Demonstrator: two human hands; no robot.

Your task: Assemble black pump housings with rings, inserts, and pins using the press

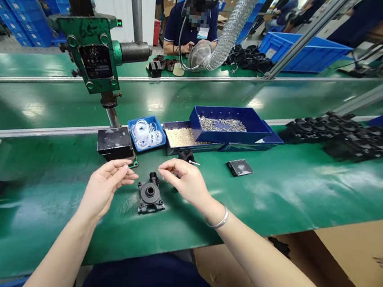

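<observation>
A black plastic housing (150, 194) with a round raised hub and a threaded spout lies on the green bench between my hands. My left hand (106, 185) hovers at its left, thumb and index finger pinched together. At its upper right, my right hand (186, 181) is also pinched, near the spout. Whatever the fingertips hold, if anything, is too small to make out. Partly hidden behind my right hand is another black part (186, 155), with a thin white stick (194, 162) beside it. A small blue tray (131, 125) beyond my left hand holds white rings (146, 133).
A green press (94, 57) stands over a black block (115, 141). Blue bins (229, 136) hold metal pins and beige pieces. A flat black block (240, 167) lies right. Black housings (348, 136) crowd the far right; more lie left. A co-worker (192, 30) sits opposite.
</observation>
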